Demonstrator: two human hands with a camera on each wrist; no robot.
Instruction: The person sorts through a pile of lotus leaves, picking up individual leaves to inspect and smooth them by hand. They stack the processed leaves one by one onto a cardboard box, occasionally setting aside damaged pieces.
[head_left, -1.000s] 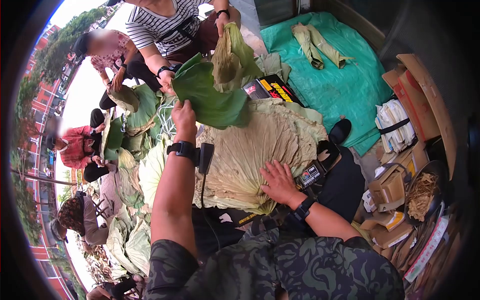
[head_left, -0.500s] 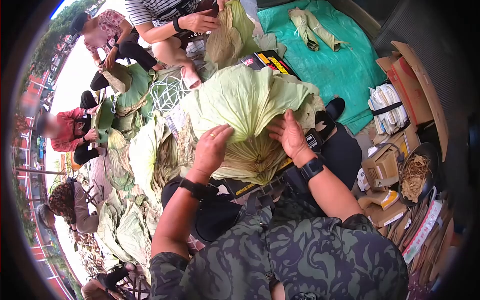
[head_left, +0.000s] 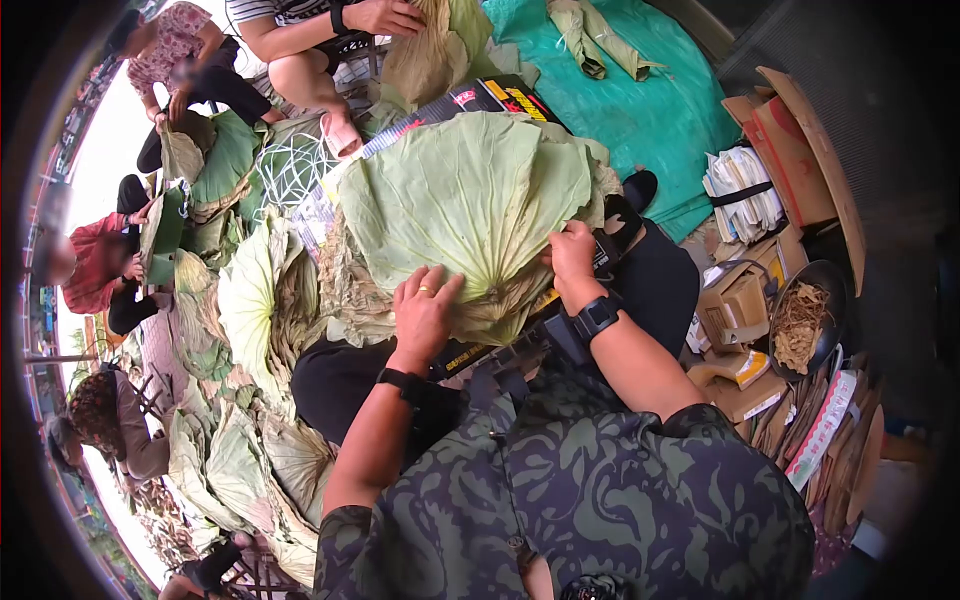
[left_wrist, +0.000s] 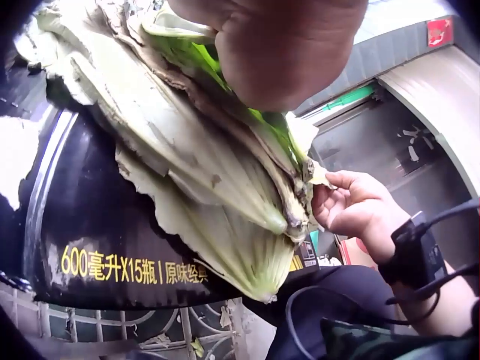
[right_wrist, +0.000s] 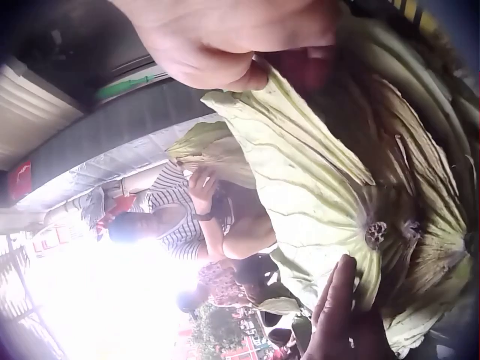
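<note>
A large pale green leaf (head_left: 450, 200) lies fanned over a stack of dried leaves on the lap, above a black printed box (left_wrist: 97, 225). My left hand (head_left: 425, 315), wearing a ring, rests on the leaf's near left part with fingers extended. At the leaf's right edge my right hand (head_left: 574, 262) pinches the rim between thumb and curled fingers. In the right wrist view that hand (right_wrist: 232, 41) holds the leaf edge (right_wrist: 292, 120), and the left hand (right_wrist: 337, 319) lies by the leaf's centre. The left wrist view shows the right hand (left_wrist: 356, 202) at the leaf edge.
More leaves (head_left: 250, 300) lie in piles at the left, near white string (head_left: 290, 170). Other people sit at the upper left. A green tarp (head_left: 640, 110) holds two rolled leaves. Cardboard boxes (head_left: 735, 305), bundled papers (head_left: 743, 195) and a dark bowl (head_left: 805, 320) stand at the right.
The darker green leaf held out at the upper left is gone from my hand. A pale leaf now covers the stack, and my right hand has gone from open to pinching its edge.
</note>
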